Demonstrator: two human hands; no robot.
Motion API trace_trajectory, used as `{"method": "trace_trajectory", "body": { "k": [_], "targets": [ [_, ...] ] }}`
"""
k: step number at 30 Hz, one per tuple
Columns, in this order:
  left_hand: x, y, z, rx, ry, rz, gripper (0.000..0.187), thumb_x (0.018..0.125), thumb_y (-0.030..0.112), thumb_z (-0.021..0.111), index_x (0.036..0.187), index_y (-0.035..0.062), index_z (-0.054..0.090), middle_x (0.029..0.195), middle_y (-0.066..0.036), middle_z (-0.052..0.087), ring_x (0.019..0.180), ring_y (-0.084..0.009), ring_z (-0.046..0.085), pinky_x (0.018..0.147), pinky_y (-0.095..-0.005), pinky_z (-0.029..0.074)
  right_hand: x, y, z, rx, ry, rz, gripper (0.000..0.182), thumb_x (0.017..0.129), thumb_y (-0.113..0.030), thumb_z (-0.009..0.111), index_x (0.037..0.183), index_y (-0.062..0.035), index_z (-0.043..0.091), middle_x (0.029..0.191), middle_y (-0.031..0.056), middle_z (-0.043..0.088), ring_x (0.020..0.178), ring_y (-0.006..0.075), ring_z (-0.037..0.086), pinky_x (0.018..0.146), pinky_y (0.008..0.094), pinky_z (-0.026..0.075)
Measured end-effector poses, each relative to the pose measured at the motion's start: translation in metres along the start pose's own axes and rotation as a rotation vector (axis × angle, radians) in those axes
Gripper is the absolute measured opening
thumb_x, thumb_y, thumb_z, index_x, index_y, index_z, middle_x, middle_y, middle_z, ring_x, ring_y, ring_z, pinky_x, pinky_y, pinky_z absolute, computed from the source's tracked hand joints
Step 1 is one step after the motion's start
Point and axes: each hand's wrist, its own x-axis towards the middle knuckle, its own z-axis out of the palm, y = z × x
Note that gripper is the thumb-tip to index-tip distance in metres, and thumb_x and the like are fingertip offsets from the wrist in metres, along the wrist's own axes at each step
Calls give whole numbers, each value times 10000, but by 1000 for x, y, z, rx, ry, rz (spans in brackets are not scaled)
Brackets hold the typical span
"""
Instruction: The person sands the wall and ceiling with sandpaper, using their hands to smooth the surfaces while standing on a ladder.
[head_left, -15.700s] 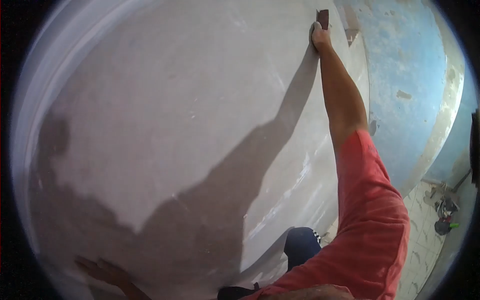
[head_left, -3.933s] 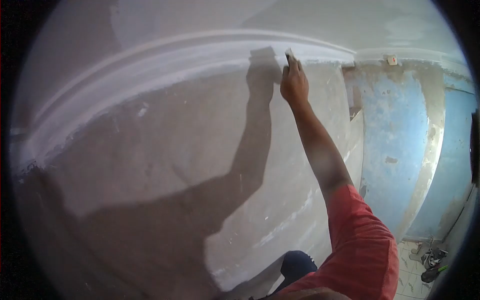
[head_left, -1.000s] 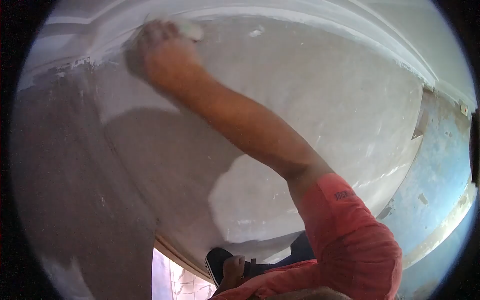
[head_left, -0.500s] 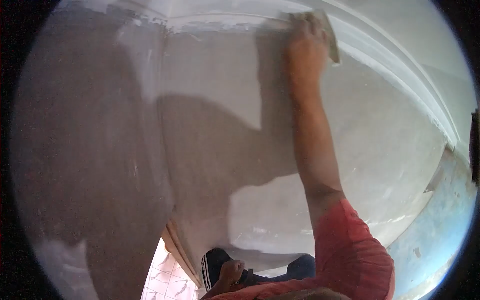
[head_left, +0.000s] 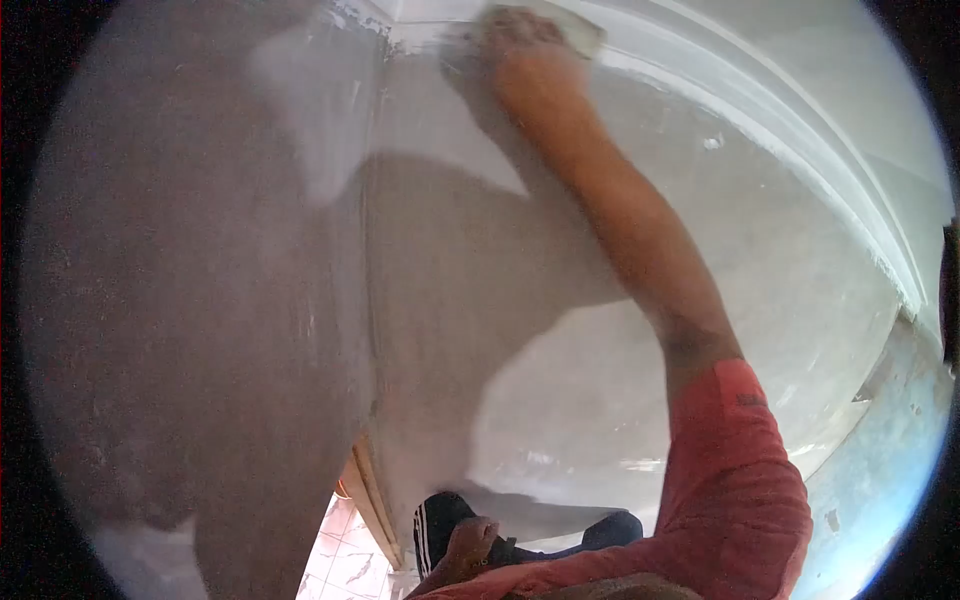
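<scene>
Up at the top of the wall, my right hand [head_left: 530,50] is closed on a flat pale rectangular pad [head_left: 582,33], blurred by motion. The pad lies against the white band under the ceiling moulding, a little right of the wall corner. My bent right arm reaches up to it in a red sleeve. Low in the view, my left hand [head_left: 474,543] is curled near my dark trouser leg with white stripes [head_left: 436,525]. Whatever those fingers may hold is hidden.
Grey plastered walls [head_left: 620,400] meet at a vertical corner [head_left: 372,250]. White moulding [head_left: 790,105] curves along the ceiling. A brown wooden edge [head_left: 372,500] borders pink-white floor tiles [head_left: 345,555] below. A bluish wall [head_left: 880,490] stands at right.
My right hand has moved left along the top of the wall with the pad, toward the corner, and the forearm now leans left. My left hand stays low and curled.
</scene>
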Motion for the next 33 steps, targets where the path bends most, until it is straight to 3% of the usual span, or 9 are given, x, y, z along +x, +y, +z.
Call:
{"method": "trace_trajectory", "body": {
  "k": [7, 10, 12, 16, 19, 20, 23, 28, 33],
  "targets": [
    [-8, 14, -10, -74, 94, 58, 330, 931, 325, 527, 920, 37, 688, 938, -213, 680, 895, -413, 648, 806, -503, 505, -19, 41, -15, 8, 184, -79, 379, 922, -153, 523, 1289, -75, 575, 1371, 110, 556, 1294, 283, 509, 1109, 449, 373],
    [-10, 17, -15, -59, 79, 58, 330, 930, 317, 532, 908, 27, 689, 948, -214, 679, 887, -413, 649, 798, -502, 510, -13, 39, -20, -44, -203, -76, 503, 997, -265, 438, 1423, 4, 438, 1535, 199, 353, 1437, 342, 305, 1200, 430, 190],
    [-8, 19, -20, -96, 107, 16, 329, 924, 311, 543, 895, 16, 686, 938, -212, 683, 889, -414, 650, 801, -503, 510, -20, 54, -18, 52, 180, -133, 374, 935, -164, 522, 1293, -72, 572, 1383, 127, 544, 1293, 304, 509, 1100, 455, 383],
    [-8, -8, 0, 28, 212, 285, 327, 925, 310, 545, 915, 15, 688, 936, -205, 690, 888, -406, 656, 815, -500, 510, -30, 52, -34, -22, 196, -69, 368, 954, -188, 550, 1313, -107, 572, 1421, 104, 523, 1311, 301, 495, 1084, 439, 407],
    [-5, 4, -12, -126, 48, 10, 310, 928, 301, 542, 950, 29, 689, 955, -195, 694, 899, -394, 663, 830, -491, 511, -7, 5, -84, 366, -221, 167, 524, 1012, -331, 449, 1403, 17, 453, 1520, 216, 367, 1437, 335, 305, 1202, 426, 200],
    [-5, -6, -3, -64, 55, 93, 310, 929, 299, 539, 967, 31, 691, 967, -198, 694, 912, -389, 664, 840, -484, 511, 4, 8, -47, -177, -85, -274, 561, 1009, -397, 475, 1371, 31, 484, 1490, 233, 399, 1420, 344, 333, 1194, 428, 231],
    [-9, -24, 10, 101, 46, 216, 267, 919, 258, 560, 1044, 52, 675, 1016, -165, 687, 935, -341, 674, 826, -469, 531, 3, 3, -44, 268, -48, 35, 516, 999, -361, 511, 1347, 20, 517, 1465, 213, 443, 1399, 353, 367, 1182, 436, 262],
    [-9, -20, 1, 138, 51, 243, 256, 909, 236, 583, 1093, 79, 666, 1049, -126, 686, 918, -291, 692, 791, -467, 554, -26, 52, -59, 132, -107, -44, 494, 998, -339, 516, 1354, 2, 516, 1455, 199, 462, 1386, 350, 390, 1172, 438, 286],
    [-6, 5, -19, -81, 18, 11, 292, 895, 288, 602, 959, 15, 681, 918, -185, 696, 851, -380, 678, 768, -471, 539, -1, 32, -49, 164, -63, -128, 520, 988, -378, 528, 1359, -15, 515, 1450, 190, 471, 1375, 333, 407, 1167, 435, 297]
  ]
}}
